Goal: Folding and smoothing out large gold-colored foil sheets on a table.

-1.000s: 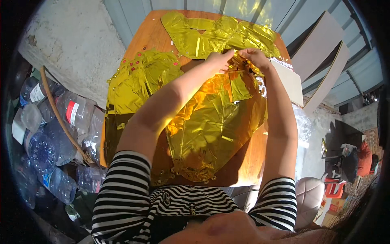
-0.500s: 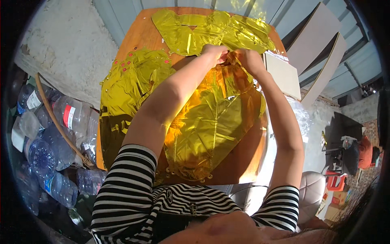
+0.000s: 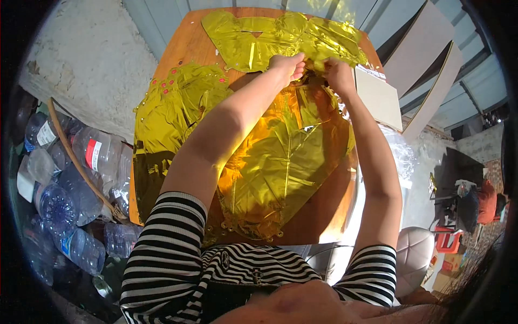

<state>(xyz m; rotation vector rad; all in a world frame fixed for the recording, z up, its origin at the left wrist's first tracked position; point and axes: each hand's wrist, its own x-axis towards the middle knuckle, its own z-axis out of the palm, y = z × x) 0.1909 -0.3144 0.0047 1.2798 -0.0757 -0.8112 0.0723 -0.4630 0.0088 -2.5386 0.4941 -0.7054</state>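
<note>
At the far end of the middle gold foil piece (image 3: 283, 156), head view: left hand (image 3: 286, 67) and right hand (image 3: 340, 78) now sit slightly farther apart than half a second ago, when the fingertips were closer together. Foil layout looks basically the same, so probably a small adjustment at the bunched end, not a move to another piece.

Left fingers curl loosely, thumb extended toward the right hand; can't tell if any foil is pinched. Right fingers are bent in near the dark, crumpled foil edge; can't tell how tight, or whether they grip it. Visible gap between the two sets of fingertips.

Middle foil piece: bunched end just below and between the fingers, the rest spreading toward the wearer. Second foil piece (image 3: 237, 43): just beyond the fingers. Third foil piece with red dots (image 3: 172, 113): left of the left fingers. Pale board (image 3: 377, 100): just right of the right fingers.
</note>
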